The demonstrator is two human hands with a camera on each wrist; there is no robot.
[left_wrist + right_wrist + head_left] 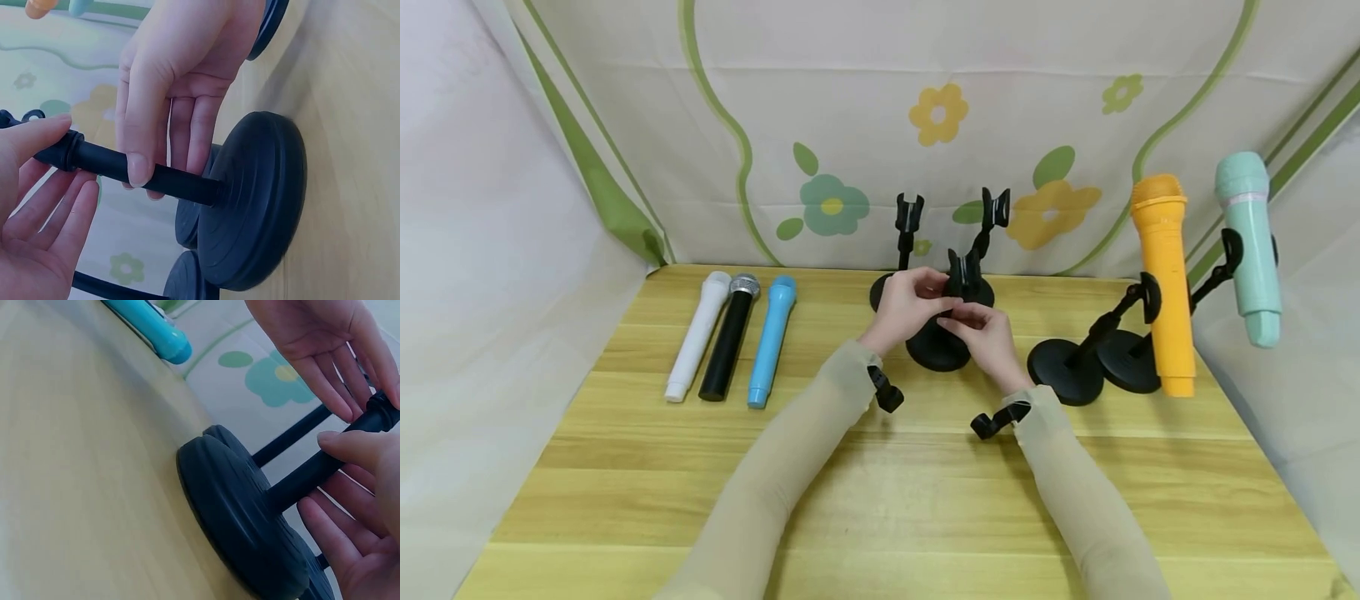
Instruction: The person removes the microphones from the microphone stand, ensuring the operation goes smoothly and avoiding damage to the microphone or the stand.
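Note:
A black desktop microphone stand [938, 350] stands upright on the table between both hands. With thumb and fingers, my left hand [908, 307] pinches the collar at the top of its pole, just under the clip [964, 273]. Lower on the same pole [172, 183], my right hand [988, 340] pinches the shaft between thumb and fingertips. The round base [234, 515] rests on the wood. No microphone sits in this stand's clip. Close behind are two more black stands with bare clips, the left clip [908, 215] and the right clip [996, 208].
To the left lie a white microphone [698, 337], a black microphone [730, 337] and a blue microphone [772, 342]. On the right, two stands hold an orange microphone [1165, 287] and a mint-green microphone [1251, 250]. A flowered curtain [850, 100] hangs behind the wooden table [865, 500].

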